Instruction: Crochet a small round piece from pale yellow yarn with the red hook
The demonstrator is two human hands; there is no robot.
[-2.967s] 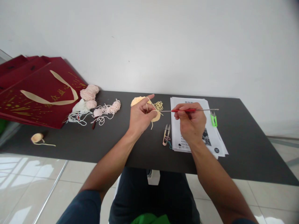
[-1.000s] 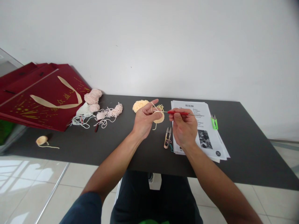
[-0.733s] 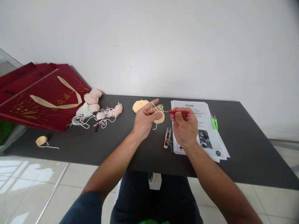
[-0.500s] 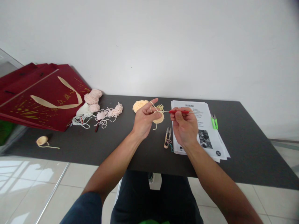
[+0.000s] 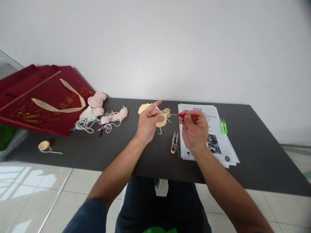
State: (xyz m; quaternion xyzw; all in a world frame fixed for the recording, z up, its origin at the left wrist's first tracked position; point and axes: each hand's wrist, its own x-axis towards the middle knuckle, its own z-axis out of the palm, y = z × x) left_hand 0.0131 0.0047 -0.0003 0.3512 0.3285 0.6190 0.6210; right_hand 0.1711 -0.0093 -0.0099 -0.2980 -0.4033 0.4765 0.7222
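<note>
Yellow crochet piece [image 5: 161, 122] is pinched in the left hand [image 5: 147, 124], index finger raised under yarn [image 5: 159, 109], above the surface [image 5: 255, 145]; red-handled hook [image 5: 191, 115] is gripped in the curled right hand [image 5: 195, 131], axis sideways, tip aimed left toward the piece, contact unclear.
</note>
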